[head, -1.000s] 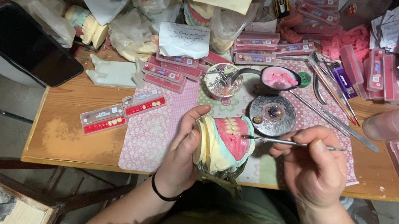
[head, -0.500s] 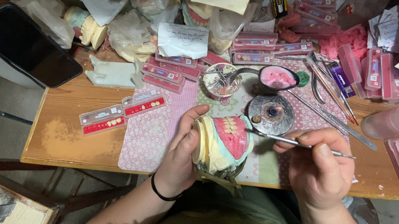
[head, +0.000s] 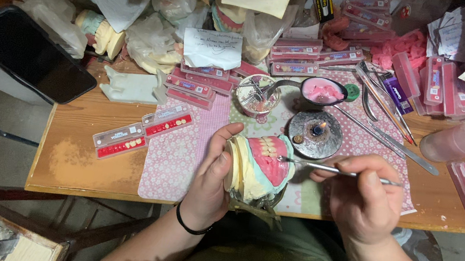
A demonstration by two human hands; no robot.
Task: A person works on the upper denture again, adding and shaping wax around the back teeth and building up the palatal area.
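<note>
Tool (head: 335, 170) tip now seemingly at denture (head: 267, 162).

Light was even, fairly bright | soft shadows under hands on table (head: 79, 158) | focus sharp | corners beyond table darker, slightly stretched

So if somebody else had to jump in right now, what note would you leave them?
Left hand: grips the pale plaster dental model with pink wax gums and small white teeth, tilted above the wooden table's front edge.
Right hand: holds a thin metal carving tool, tip touching the pink wax beside the teeth.
Small round lit burner stands just behind.
Done: a row of teeth is seated.
Left: cannot tell how much.
</note>
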